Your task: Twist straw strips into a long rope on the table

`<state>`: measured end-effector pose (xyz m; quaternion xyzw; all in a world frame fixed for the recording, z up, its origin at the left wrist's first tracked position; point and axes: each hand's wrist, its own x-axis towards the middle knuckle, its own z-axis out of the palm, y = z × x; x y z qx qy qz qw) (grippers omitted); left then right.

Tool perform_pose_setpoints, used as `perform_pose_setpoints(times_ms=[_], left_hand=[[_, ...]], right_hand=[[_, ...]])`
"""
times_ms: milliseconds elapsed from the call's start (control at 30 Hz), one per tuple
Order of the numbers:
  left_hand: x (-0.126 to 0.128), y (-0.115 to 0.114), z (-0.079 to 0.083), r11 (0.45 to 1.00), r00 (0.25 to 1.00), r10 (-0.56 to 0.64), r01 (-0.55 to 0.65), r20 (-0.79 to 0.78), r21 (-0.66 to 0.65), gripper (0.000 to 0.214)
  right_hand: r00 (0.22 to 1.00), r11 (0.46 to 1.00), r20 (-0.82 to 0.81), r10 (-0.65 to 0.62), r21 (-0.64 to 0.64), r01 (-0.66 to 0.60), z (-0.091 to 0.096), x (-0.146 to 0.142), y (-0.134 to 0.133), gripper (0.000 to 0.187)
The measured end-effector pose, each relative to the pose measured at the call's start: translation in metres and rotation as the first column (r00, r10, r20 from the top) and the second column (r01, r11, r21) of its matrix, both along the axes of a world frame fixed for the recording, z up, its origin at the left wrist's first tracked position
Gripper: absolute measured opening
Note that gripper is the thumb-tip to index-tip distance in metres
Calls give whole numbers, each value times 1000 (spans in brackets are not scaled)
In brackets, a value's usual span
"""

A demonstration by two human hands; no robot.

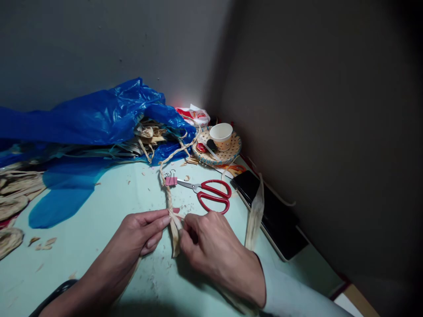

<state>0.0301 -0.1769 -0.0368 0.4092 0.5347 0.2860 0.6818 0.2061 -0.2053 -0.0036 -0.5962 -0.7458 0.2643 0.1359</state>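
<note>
A braid of dry, straw-coloured plant fibre runs down the table toward me, with a pink binder clip on it. My left hand pinches the braid's lower end between thumb and forefinger. To its right, my right hand is closed on a fibre strip that leaves the braid there. One loose flat strand hangs down between the two hands. Red-handled scissors lie just beyond my right hand, their blades pointing at the clip.
Behind, a blue plastic bag holds dry fibres. A woven round tray carries a paper cup. On the right lies a black tablet-like device, with a wide fibre strip beside it. Dried pieces lie at left.
</note>
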Motion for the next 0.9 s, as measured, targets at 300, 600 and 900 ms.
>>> perform_pose_setpoints(times_ms=[300,600,900], left_hand=[[1,1,-1,1000,1000,7,-7,-23,-7,54],[2,0,0,998,998,55,-55,-13,-3,45],[3,0,2,993,993,120,-121,17,17,37]], right_hand=[[999,998,-5,35,-44,-36,5,-2,-4,19],[997,995,-7,73,-66,-73,8,4,-2,27],[990,997,-126,68,53,-62,-2,13,15,24]])
